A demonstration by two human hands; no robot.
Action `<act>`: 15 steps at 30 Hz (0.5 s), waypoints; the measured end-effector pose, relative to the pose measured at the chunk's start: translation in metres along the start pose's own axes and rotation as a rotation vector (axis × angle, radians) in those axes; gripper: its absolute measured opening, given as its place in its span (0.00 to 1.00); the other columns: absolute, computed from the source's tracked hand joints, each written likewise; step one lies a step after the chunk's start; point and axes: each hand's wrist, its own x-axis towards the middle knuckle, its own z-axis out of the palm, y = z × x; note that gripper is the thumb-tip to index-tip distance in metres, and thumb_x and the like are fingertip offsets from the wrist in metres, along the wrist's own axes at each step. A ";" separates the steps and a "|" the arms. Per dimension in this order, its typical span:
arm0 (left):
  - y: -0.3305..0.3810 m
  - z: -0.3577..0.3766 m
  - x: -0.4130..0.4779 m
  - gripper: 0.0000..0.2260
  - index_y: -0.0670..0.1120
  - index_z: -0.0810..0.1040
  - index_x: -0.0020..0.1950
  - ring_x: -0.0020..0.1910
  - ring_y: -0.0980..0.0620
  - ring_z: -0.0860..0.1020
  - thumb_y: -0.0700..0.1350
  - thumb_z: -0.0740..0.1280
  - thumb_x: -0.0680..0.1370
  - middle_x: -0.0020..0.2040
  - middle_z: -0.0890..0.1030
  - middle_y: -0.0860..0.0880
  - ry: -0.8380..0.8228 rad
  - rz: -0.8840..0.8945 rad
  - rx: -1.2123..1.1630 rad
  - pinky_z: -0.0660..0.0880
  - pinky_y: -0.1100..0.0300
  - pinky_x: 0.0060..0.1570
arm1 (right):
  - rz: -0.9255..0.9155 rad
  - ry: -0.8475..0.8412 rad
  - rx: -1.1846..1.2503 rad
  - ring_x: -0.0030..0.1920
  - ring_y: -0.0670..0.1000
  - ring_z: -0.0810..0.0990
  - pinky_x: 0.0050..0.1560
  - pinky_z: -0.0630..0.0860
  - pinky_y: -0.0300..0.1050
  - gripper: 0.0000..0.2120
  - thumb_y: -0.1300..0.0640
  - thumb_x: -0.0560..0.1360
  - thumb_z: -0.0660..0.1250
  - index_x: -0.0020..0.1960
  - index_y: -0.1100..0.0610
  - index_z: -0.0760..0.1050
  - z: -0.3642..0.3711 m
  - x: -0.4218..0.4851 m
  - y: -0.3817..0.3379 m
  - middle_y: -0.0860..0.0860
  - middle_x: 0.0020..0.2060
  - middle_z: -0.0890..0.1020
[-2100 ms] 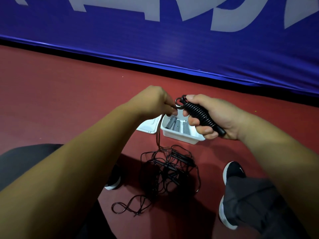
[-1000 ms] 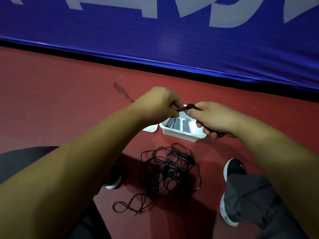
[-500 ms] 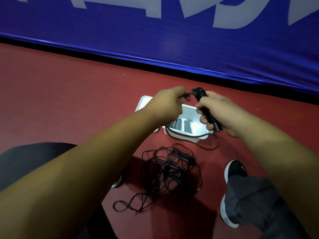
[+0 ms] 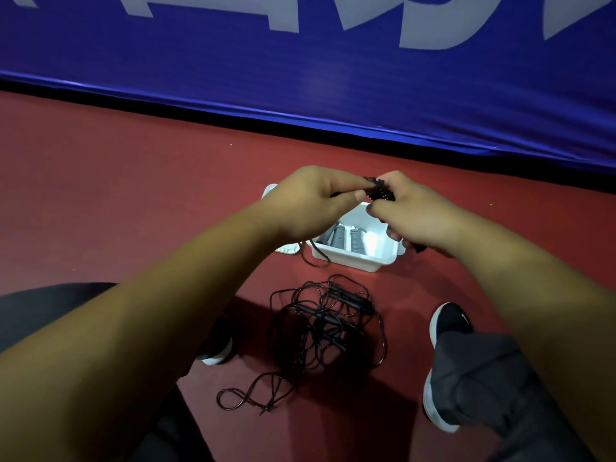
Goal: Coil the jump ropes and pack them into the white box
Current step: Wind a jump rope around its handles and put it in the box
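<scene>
Over white box (image 4: 353,261), L hand (image 4: 310,203) pinches cord (image 4: 316,265) at the ribbed handle (image 4: 380,192) R hand (image 4: 418,216) grips; cord looks light, floppy, tangle-prone, so best held by stiff handle; other ropes (image 4: 328,323) tangled on floor (image 4: 133,195).

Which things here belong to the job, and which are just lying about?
In the job: left hand and right hand, both holding a black jump rope; tangled ropes; white box with grey handles inside.
Just there: blue banner; black shoe; red floor.
</scene>
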 end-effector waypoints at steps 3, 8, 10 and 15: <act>0.003 -0.009 0.000 0.15 0.59 0.81 0.71 0.51 0.68 0.81 0.47 0.65 0.86 0.57 0.86 0.59 -0.022 -0.012 0.050 0.74 0.73 0.54 | 0.033 -0.035 0.213 0.25 0.46 0.73 0.23 0.66 0.38 0.14 0.56 0.80 0.65 0.64 0.46 0.72 -0.001 0.001 0.001 0.53 0.40 0.76; -0.004 -0.008 0.002 0.12 0.59 0.84 0.65 0.37 0.57 0.76 0.47 0.65 0.86 0.42 0.83 0.55 -0.024 -0.064 0.017 0.73 0.62 0.40 | -0.008 -0.067 0.536 0.30 0.52 0.73 0.26 0.64 0.40 0.11 0.62 0.79 0.67 0.59 0.52 0.77 -0.002 0.000 0.002 0.54 0.40 0.76; -0.008 -0.009 0.004 0.10 0.55 0.86 0.61 0.33 0.60 0.74 0.46 0.66 0.86 0.40 0.82 0.55 -0.023 -0.083 -0.008 0.72 0.64 0.37 | -0.054 -0.066 0.594 0.28 0.53 0.71 0.27 0.61 0.41 0.10 0.64 0.78 0.66 0.57 0.53 0.77 -0.001 -0.002 0.000 0.54 0.37 0.76; -0.011 -0.015 0.006 0.08 0.53 0.86 0.51 0.24 0.64 0.70 0.47 0.67 0.85 0.29 0.77 0.62 -0.068 -0.147 0.048 0.64 0.71 0.28 | -0.112 -0.190 0.698 0.26 0.52 0.67 0.28 0.56 0.43 0.03 0.54 0.76 0.65 0.50 0.49 0.74 0.000 -0.010 -0.005 0.54 0.36 0.73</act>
